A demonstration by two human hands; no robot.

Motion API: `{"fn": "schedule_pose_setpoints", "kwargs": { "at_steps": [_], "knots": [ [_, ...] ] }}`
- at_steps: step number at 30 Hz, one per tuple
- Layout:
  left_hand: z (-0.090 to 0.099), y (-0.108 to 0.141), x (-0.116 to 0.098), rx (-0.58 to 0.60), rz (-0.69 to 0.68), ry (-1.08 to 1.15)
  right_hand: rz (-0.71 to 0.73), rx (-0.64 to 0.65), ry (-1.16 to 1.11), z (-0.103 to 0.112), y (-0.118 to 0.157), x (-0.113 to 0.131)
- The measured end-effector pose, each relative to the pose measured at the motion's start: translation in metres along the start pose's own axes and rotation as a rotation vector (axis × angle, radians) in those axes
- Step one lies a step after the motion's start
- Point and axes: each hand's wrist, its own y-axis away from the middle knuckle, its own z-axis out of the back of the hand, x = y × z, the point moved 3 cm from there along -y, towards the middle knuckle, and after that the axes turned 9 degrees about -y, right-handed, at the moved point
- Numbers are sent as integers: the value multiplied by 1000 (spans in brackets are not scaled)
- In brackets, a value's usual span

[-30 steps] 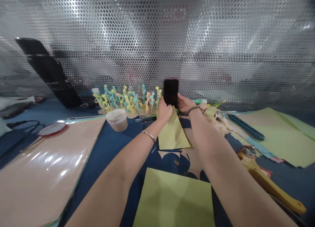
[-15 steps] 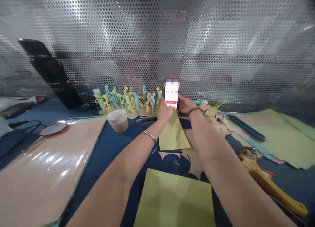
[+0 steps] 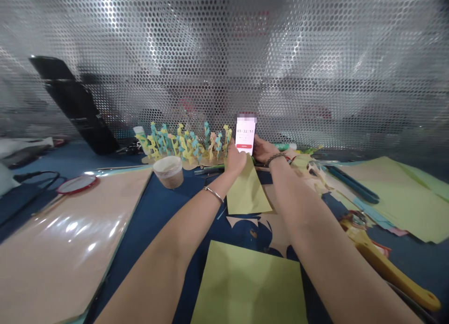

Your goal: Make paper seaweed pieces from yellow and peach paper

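Note:
A smartphone (image 3: 244, 136) stands upright at arm's length, its lit screen showing timer digits and a red button. My left hand (image 3: 236, 156) grips its lower left corner, the thumb at the bottom of the screen. On the other side, my right hand (image 3: 264, 150) curls its fingers against the phone's right edge, the fingertips partly hidden behind it. Below the phone lies a yellow-green paper strip (image 3: 247, 195), its top end under my left hand. Nearer to me is a larger yellow-green sheet (image 3: 250, 284) between my forearms.
Twisted paper stalks (image 3: 185, 143) stand at the back, behind a white cup (image 3: 168, 172). Plastic-covered sheets (image 3: 80, 230) and a red-rimmed round lid (image 3: 77, 183) lie left. To the right are a dark blue cutter-like tool (image 3: 354, 184), paper sheets (image 3: 396, 188) and a yellow-handled tool (image 3: 393, 265).
The digits on the phone's screen have changed. Both hands stay in place around the phone, and the view has shifted only very slightly.

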Motion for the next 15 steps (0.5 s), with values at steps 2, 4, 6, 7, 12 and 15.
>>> {"fn": "schedule_pose_setpoints", "kwargs": {
  "at_steps": [2, 4, 6, 7, 12, 15],
  "knots": [
    [0, 0, 0, 2, -16, -10, 2, -4, -2, 0, -1, -1],
    [0, -1, 0, 2, -24, -16, 5, -7, 1, 0, -2, -1],
    [0, -2, 0, 2, -29, -20, 10, -9, 7, -1, -2, -2],
    [0, -2, 0, 3, -31, -21, 13, -8, 10, -1, -3, -2],
    [1, -2, 0, 11, -39, -19, 42, -6, 35, -1, -3, -3],
    [1, -1, -1, 7, -34, -18, 74, -31, 80, 0, -4, -3]
  ]
}}
